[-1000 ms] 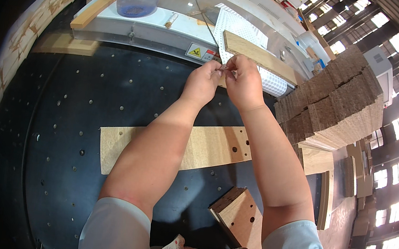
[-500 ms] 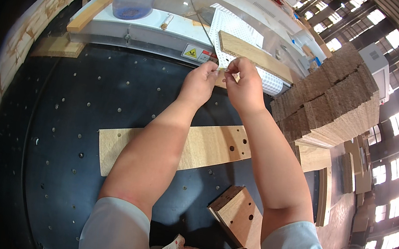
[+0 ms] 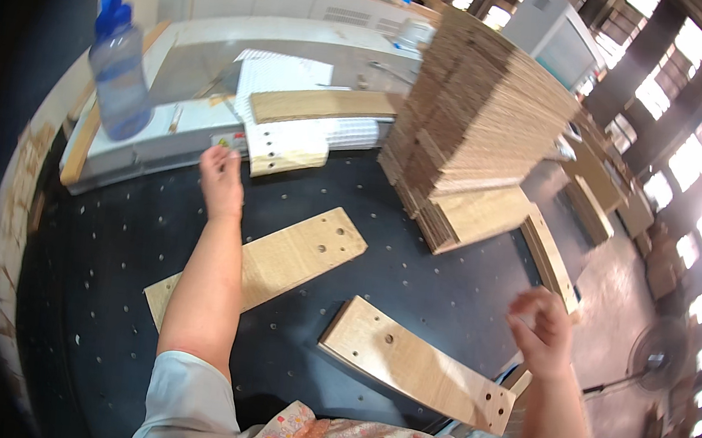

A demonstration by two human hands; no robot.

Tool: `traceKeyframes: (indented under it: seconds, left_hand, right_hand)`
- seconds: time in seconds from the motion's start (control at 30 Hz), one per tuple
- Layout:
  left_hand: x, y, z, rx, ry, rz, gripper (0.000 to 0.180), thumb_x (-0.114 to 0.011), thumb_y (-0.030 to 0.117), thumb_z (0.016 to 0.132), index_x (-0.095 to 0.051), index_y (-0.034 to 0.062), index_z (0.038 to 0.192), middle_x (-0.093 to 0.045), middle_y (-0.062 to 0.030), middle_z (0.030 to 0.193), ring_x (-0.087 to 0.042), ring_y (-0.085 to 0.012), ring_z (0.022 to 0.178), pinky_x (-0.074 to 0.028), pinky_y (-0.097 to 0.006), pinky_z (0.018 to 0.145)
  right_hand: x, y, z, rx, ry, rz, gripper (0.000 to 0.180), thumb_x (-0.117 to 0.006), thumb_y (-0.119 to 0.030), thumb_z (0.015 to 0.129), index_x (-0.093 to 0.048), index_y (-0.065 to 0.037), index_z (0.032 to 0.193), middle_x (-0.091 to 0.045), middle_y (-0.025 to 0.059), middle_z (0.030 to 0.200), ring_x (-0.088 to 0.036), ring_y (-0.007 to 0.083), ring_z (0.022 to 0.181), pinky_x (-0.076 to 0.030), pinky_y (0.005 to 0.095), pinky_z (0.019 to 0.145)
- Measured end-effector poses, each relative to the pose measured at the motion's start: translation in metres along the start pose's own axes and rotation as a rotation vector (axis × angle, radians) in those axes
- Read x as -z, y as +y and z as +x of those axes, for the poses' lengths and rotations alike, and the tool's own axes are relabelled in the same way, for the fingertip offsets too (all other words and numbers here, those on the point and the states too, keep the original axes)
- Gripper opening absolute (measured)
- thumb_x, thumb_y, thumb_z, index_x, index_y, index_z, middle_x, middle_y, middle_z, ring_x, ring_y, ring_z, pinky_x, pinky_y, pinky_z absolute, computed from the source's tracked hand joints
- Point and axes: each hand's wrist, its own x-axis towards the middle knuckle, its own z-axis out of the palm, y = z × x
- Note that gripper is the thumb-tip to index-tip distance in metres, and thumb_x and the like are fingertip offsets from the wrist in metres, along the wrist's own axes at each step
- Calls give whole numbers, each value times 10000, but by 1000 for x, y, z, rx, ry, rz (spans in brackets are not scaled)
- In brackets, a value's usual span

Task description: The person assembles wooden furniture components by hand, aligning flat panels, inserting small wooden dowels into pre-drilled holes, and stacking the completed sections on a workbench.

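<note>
My left hand [image 3: 221, 181] is raised beside the hanging end of a white sheet with dark dots [image 3: 283, 149], apart from it. Its fingers look loosely apart, with nothing seen in them. Out at the right, my right hand [image 3: 541, 331] is lifted with fingers curled toward the thumb; blur hides whatever they may pinch. Under my left forearm lies a pale wooden board [image 3: 296, 256] with holes at its far end. A second drilled board [image 3: 417, 359] lies at the near edge, on top of other boards, below and left of my right hand.
A tall stack of boards [image 3: 487, 105] stands at the back right of the black studded table [image 3: 135, 239]. One loose board [image 3: 324, 107] rests across the white sheets on the rear ledge. A blue-capped water bottle [image 3: 122, 79] stands at far left; a fan [image 3: 655, 358] at right.
My hands have parted from their place together at the white dotted sheet. The right hand has swung right and nearer; the left has stayed near the sheet. The view has turned right.
</note>
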Motion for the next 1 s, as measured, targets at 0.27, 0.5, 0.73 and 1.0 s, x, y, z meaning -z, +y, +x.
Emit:
traceKeyframes:
  seconds: [0.27, 0.5, 0.73, 1.0]
  left_hand:
    - [-39, 114, -49, -501, -519, 57, 334, -569, 84, 868, -489, 15, 1185, -554, -120, 1145, -520, -232, 1070, -394, -348, 949]
    - [-79, 244, -292, -1061, -1918, 489, 1022, -809, 319, 578, -281, 69, 1417, -297, -187, 1444, -262, -359, 1347, -217, -458, 1098]
    - [-74, 235, -368, -1017, -1995, 731, 1101, -818, 285, 506, -243, 67, 1420, -325, -216, 1368, -330, -393, 1261, -239, -515, 1035]
    - [-77, 218, -368, -987, -1991, 621, 1096, -782, 151, 446, -262, 26, 1402, -372, -207, 1305, -385, -376, 1205, -304, -449, 1015]
  right_hand:
    - [97, 27, -217, -430, 758, 350, 271, -667, 19, 698, -442, -92, 801, -511, 17, 779, -476, 106, 717, -412, 240, 692]
    - [65, 87, -289, -367, 702, 996, 287, -650, 100, 708, -495, -66, 883, -582, 55, 826, -581, 160, 809, -466, 273, 731]
    - [31, 121, -301, -294, 413, 1227, 218, -652, 60, 746, -511, -47, 874, -570, 22, 832, -556, 110, 790, -467, 258, 716]
    - [13, 162, -289, -118, 270, 1202, 197, -635, 56, 759, -499, -27, 874, -554, 24, 820, -528, 99, 763, -454, 257, 685]
